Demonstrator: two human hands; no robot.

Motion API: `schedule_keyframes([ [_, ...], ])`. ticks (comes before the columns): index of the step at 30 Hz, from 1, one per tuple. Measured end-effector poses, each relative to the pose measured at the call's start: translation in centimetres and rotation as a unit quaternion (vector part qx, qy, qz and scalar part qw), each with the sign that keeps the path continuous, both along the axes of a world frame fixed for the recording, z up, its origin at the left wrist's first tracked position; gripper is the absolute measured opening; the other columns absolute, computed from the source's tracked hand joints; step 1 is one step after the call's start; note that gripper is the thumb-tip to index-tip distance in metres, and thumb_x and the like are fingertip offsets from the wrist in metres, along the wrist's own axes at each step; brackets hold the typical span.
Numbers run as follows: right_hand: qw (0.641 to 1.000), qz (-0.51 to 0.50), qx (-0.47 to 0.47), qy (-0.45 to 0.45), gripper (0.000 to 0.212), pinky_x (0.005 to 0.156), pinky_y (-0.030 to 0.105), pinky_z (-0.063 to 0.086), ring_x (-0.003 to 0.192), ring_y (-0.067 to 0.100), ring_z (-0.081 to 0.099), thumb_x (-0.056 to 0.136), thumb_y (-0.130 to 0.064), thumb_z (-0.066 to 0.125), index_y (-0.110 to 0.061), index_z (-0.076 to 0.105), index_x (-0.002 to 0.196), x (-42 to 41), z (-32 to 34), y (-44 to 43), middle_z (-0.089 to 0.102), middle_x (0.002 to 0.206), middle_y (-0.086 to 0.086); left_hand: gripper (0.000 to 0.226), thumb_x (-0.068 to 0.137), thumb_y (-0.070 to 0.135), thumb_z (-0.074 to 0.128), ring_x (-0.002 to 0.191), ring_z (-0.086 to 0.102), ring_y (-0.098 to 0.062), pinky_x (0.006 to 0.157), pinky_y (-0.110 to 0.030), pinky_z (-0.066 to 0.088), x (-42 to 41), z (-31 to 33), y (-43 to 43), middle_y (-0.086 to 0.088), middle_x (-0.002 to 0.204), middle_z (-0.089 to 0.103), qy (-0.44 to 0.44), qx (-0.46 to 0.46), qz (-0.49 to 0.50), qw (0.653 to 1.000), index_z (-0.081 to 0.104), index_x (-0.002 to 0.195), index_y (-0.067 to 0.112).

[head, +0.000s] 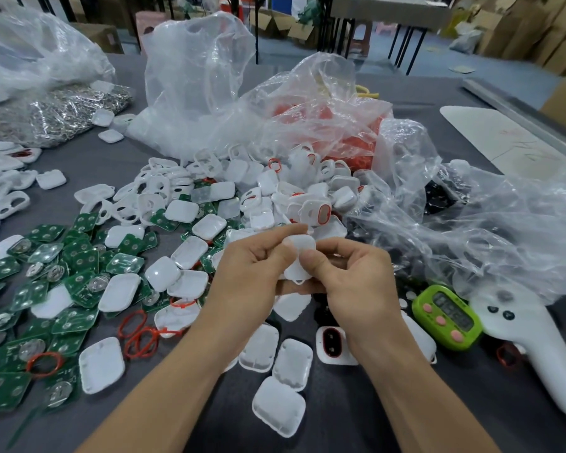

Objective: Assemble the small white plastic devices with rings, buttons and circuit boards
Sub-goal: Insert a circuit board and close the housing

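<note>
While both hands pinch one white shell (299, 248) above the worktop's (356, 403) middle, left hand (245, 279) at its left side and right hand (360, 286) with thumb on its face, the step looks like pressing parts together: square the edges first, then squeeze evenly (a skewed snap could pinch a ring). Boards (79, 266) lie loose toward the left edge. Along the far edge, the tall bag (193, 76) spills white casings, the middle bag (340, 93) holds orange rings (350, 148), and the far-left bag (62, 112) holds silvery metal bits. The right bag's (471, 223) dark contents are unclear.
</note>
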State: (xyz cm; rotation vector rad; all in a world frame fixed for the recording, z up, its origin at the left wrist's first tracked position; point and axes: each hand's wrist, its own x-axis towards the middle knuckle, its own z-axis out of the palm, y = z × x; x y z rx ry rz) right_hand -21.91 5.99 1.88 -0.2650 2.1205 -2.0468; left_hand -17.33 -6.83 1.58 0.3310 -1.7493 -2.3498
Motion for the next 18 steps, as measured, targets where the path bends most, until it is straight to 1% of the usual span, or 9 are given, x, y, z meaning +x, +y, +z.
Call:
schedule_keyframes([
  [1,1.000,-0.009,-0.009,0.005,0.026,0.064,0.038,0.064,0.065,0.024,0.076,0.091,-0.011,0.076,-0.035,0.080,0.081,0.0,0.1,0.0,0.078,0.073,0.004,0.025,0.098,0.012,0.065,0.089,0.078,-0.029,0.069,-0.038,0.065,0.0,-0.2,0.0,-0.012,0.094,0.079,0.002,-0.050,0.007,0.999,0.077,0.117,0.023],
  [3,0.999,-0.023,-0.033,0.002,0.029,0.062,0.030,0.061,0.066,0.021,0.077,0.092,-0.012,0.075,-0.038,0.080,0.081,-0.1,0.3,0.2,0.078,0.074,0.004,0.025,0.088,0.034,0.070,0.079,0.078,-0.024,0.068,-0.039,0.064,0.1,-0.6,-0.1,-0.002,0.081,0.079,-0.016,-0.190,0.018,0.981,0.077,0.110,0.041],
  [4,0.999,-0.020,-0.045,-0.008,0.030,0.062,0.027,0.061,0.066,0.020,0.076,0.093,-0.011,0.074,-0.037,0.080,0.081,-0.2,0.4,0.4,0.078,0.074,0.005,0.023,0.084,0.041,0.069,0.072,0.077,-0.019,0.064,-0.037,0.063,0.2,-0.7,-0.1,0.002,0.075,0.078,-0.023,-0.234,0.026,0.972,0.077,0.105,0.047],
  [5,0.998,-0.009,-0.052,-0.019,0.027,0.063,0.027,0.060,0.067,0.020,0.076,0.094,-0.011,0.072,-0.033,0.081,0.082,-0.3,0.4,0.5,0.078,0.075,0.006,0.022,0.083,0.044,0.070,0.065,0.075,-0.014,0.059,-0.034,0.061,0.2,-0.7,-0.1,0.004,0.071,0.077,-0.023,-0.248,0.037,0.968,0.076,0.102,0.050],
  [7,0.998,0.026,-0.054,-0.037,0.021,0.066,0.028,0.061,0.072,0.023,0.076,0.098,-0.010,0.067,-0.024,0.081,0.089,-0.5,0.5,0.8,0.078,0.079,0.010,0.025,0.082,0.039,0.071,0.056,0.070,-0.010,0.051,-0.027,0.055,0.3,-0.7,0.0,0.002,0.066,0.075,-0.009,-0.232,0.051,0.971,0.076,0.104,0.051],
  [10,0.995,0.070,-0.056,-0.047,0.024,0.067,0.028,0.062,0.074,0.024,0.075,0.100,-0.005,0.062,-0.021,0.080,0.098,-0.8,1.0,1.4,0.078,0.083,0.013,0.028,0.083,0.025,0.071,0.049,0.061,-0.016,0.047,-0.026,0.048,0.3,-0.3,-0.1,-0.006,0.060,0.070,0.024,-0.191,0.029,0.981,0.080,0.104,0.041],
  [14,0.993,0.090,-0.069,-0.037,0.036,0.057,0.026,0.058,0.062,0.019,0.069,0.098,0.001,0.061,-0.025,0.084,0.090,-0.5,1.4,1.6,0.076,0.075,0.013,0.021,0.075,0.017,0.072,0.043,0.051,-0.021,0.041,-0.024,0.041,0.6,0.2,0.0,-0.017,0.054,0.061,0.043,-0.132,0.044,0.989,0.085,0.088,0.028],
  [16,0.992,0.082,-0.082,-0.044,0.032,0.052,0.025,0.056,0.055,0.019,0.066,0.096,0.003,0.062,-0.020,0.083,0.090,-0.4,1.2,1.3,0.073,0.069,0.014,0.022,0.077,0.011,0.073,0.042,0.049,-0.021,0.040,-0.024,0.040,0.8,0.3,0.2,-0.021,0.054,0.059,0.052,-0.131,0.058,0.988,0.085,0.087,0.027],
  [18,0.991,0.080,-0.091,-0.057,0.027,0.050,0.025,0.056,0.052,0.019,0.065,0.097,0.002,0.061,-0.017,0.080,0.095,-0.2,1.1,1.1,0.072,0.067,0.015,0.028,0.083,0.001,0.075,0.041,0.048,-0.020,0.040,-0.024,0.040,0.8,0.2,0.2,-0.021,0.053,0.059,0.050,-0.141,0.069,0.986,0.085,0.087,0.027],
])
